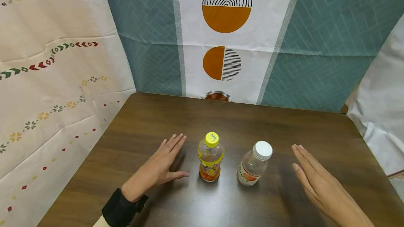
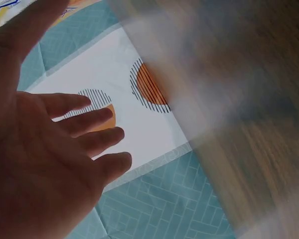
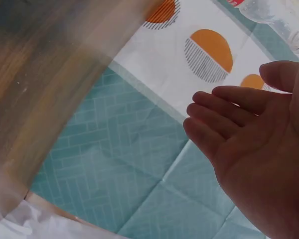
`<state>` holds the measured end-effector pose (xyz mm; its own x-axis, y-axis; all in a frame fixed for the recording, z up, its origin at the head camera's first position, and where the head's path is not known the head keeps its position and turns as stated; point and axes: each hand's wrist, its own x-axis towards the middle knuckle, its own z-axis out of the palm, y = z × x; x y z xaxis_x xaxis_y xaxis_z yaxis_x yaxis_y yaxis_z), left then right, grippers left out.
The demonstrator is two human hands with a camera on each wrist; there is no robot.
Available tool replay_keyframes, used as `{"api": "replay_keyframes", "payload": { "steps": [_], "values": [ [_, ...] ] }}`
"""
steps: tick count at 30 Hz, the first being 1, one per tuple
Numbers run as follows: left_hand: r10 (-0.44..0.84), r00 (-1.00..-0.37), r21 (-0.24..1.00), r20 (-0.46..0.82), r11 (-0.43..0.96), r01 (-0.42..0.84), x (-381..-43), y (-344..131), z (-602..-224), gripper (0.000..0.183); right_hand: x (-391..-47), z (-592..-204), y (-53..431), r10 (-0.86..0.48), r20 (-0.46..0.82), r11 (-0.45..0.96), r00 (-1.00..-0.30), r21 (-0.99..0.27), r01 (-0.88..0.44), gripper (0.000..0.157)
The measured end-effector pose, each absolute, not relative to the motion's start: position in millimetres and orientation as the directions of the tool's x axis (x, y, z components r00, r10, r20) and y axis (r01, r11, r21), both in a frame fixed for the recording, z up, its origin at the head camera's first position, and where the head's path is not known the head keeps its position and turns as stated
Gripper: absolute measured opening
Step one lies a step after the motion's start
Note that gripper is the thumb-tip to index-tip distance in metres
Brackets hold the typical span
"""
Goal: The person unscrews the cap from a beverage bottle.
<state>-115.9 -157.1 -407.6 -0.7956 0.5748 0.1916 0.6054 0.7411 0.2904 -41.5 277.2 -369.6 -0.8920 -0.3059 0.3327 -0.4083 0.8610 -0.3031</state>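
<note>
Near the middle of the table stands a clear bottle with a yellow cap and yellow label (image 1: 210, 157), some orange-brown content low in it. To its right is a clear bottle with a white cap (image 1: 254, 164) and a peach-coloured picture on its label. My left hand (image 1: 157, 169) is left of the yellow-capped bottle, fingers extended and thumb toward it, apart from it. Well to the right of the white-capped bottle is my right hand (image 1: 322, 181), its fingers straight and together, holding nothing. Both palms show in the wrist views.
The brown wooden table (image 1: 151, 115) meets a teal and white patterned cloth (image 1: 151, 45) at its back edge. A cream embroidered cloth (image 1: 63, 115) hangs along the left, and white fabric (image 1: 382, 108) hangs on the right. A black band (image 1: 123, 207) circles the left wrist.
</note>
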Motion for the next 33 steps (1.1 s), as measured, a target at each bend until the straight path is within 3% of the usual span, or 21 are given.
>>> {"api": "replay_keyframes", "payload": {
  "steps": [10,26,30,33],
  "values": [
    [0.593,-0.794,0.379,0.129,0.711,0.593,-111,-154,-401,0.110,-41,-359,274,-0.301,0.346,0.858,-0.888,-0.309,-0.411,0.055],
    [0.541,-0.838,0.410,0.075,0.749,0.520,-108,-154,-398,0.107,-43,-329,258,-0.297,0.470,0.840,-0.831,-0.286,-0.462,0.062],
    [0.505,-0.863,0.455,0.028,0.762,0.461,-105,-155,-397,0.105,-42,-316,246,-0.312,0.510,0.825,-0.801,-0.273,-0.495,0.061],
    [0.481,-0.877,0.483,0.000,0.768,0.422,-104,-156,-395,0.102,-44,-306,235,-0.346,0.582,0.790,-0.736,-0.243,-0.563,0.054]
  ]
}}
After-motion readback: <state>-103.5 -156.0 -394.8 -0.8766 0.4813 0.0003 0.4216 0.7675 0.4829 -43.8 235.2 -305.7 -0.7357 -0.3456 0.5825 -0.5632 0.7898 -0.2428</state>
